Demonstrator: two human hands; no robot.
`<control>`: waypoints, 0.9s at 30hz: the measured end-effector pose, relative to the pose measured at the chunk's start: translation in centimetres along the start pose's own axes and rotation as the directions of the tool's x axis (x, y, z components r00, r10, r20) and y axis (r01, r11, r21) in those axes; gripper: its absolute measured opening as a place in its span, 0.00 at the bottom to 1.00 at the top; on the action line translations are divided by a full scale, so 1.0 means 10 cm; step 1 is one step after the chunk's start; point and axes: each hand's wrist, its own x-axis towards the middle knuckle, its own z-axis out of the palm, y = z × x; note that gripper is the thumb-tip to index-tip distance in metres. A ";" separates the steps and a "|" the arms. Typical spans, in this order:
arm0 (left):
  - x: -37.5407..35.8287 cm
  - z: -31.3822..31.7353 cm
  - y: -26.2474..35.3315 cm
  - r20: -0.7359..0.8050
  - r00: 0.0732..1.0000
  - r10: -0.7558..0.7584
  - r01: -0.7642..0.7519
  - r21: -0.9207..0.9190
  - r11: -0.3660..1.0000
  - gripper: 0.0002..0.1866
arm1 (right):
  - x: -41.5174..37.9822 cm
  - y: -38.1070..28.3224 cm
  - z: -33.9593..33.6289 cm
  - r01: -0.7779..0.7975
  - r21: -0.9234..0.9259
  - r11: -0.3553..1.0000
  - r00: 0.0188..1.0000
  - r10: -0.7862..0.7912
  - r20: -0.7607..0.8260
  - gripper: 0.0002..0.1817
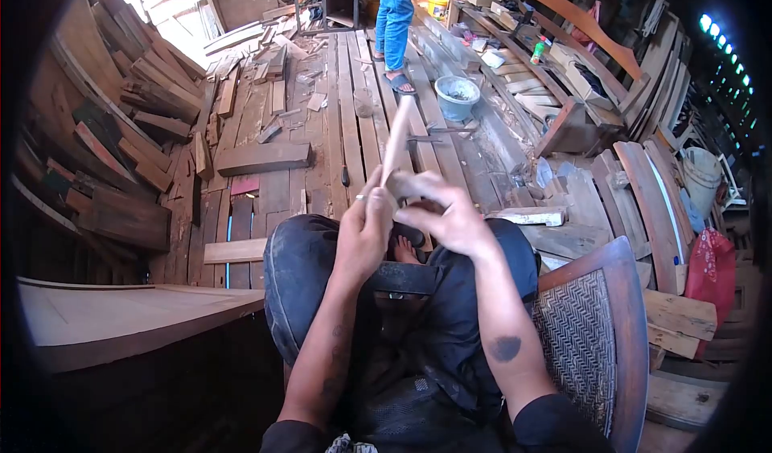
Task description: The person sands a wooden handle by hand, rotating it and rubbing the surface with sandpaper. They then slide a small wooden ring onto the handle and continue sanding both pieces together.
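Note:
A slim, pale wooden stick [396,139] points up and away from me over my lap, blurred toward its far end. My left hand [366,226] is closed around its lower part, with the thumb along the near side. Right beside the stick is my right hand [446,216], its fingers curved toward the wood and smeared by motion. The smear hides whether these fingers hold anything. Both hands are between my knees, above a dark strap or bar [406,277].
A person in blue jeans [394,19] stands ahead, near a bucket [457,99]. On the plank floor lie a wooden block [264,158] and a dark-handled tool [345,176]. A woven-panel chair [575,340] is at my right, a pale board [145,316] at my left.

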 end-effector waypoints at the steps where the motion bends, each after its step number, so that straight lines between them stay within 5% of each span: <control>1: 0.03 -0.02 -0.01 -0.049 0.998 0.035 -0.037 -0.044 0.998 0.27 | 0.00 -0.01 0.06 -0.051 0.046 0.998 0.997 0.048 0.059 0.30; 3: 0.08 -0.04 -0.04 -0.126 0.988 0.087 -0.099 -0.087 0.991 0.27 | 0.04 -0.04 0.12 -0.048 0.010 0.999 0.991 0.046 0.125 0.29; 7: -0.03 -0.03 0.04 -0.045 0.998 0.036 -0.035 0.025 0.999 0.26 | 0.14 0.00 0.08 -0.056 0.081 0.995 0.992 0.064 -0.111 0.27; 8: 0.03 -0.01 -0.15 -0.010 0.975 0.223 -0.221 0.100 0.970 0.26 | 0.16 0.15 -0.01 0.017 0.037 0.999 0.982 -0.010 -0.186 0.29; 10: -0.07 0.05 0.02 0.132 0.991 0.024 -0.037 0.099 0.994 0.26 | 0.20 0.18 -0.19 -0.028 -0.056 0.998 0.920 0.004 -0.392 0.31; 12: -0.08 0.04 0.03 0.221 0.974 -0.058 0.032 0.121 0.992 0.26 | 0.24 0.20 -0.33 -0.009 0.165 0.986 0.864 0.090 -0.495 0.31; 16: -0.05 0.09 -0.05 0.155 0.988 0.019 -0.023 0.027 0.999 0.26 | 0.12 0.06 -0.24 -0.027 -0.097 0.995 0.926 -0.012 -0.377 0.30; 17: -0.01 0.08 -0.07 0.093 0.988 0.120 -0.127 0.081 0.989 0.26 | 0.09 0.02 -0.12 -0.026 -0.019 0.999 0.958 0.019 -0.285 0.31; 21: 0.04 -0.01 0.01 -0.121 0.993 -0.002 -0.011 -0.111 0.994 0.26 | 0.02 0.00 0.30 -0.014 0.041 0.999 0.998 0.016 -0.056 0.29; 23: 0.05 0.00 0.05 -0.194 0.981 -0.004 -0.038 -0.214 0.976 0.26 | 0.05 -0.01 0.36 -0.028 0.103 0.994 0.999 0.031 -0.028 0.29; 25: 0.04 -0.08 0.00 -0.113 0.993 -0.021 -0.004 -0.216 0.976 0.26 | 0.10 0.03 0.33 0.027 0.111 0.993 0.998 -0.021 -0.054 0.29; 26: 0.05 -0.14 -0.05 -0.028 0.998 -0.053 0.047 -0.178 0.983 0.25 | 0.12 0.06 0.28 0.029 0.084 0.996 0.991 -0.018 -0.136 0.29; 27: 0.03 -0.04 -0.02 -0.032 0.998 0.059 -0.061 -0.075 0.995 0.25 | 0.14 0.09 0.19 0.029 0.056 0.998 0.977 -0.016 -0.214 0.30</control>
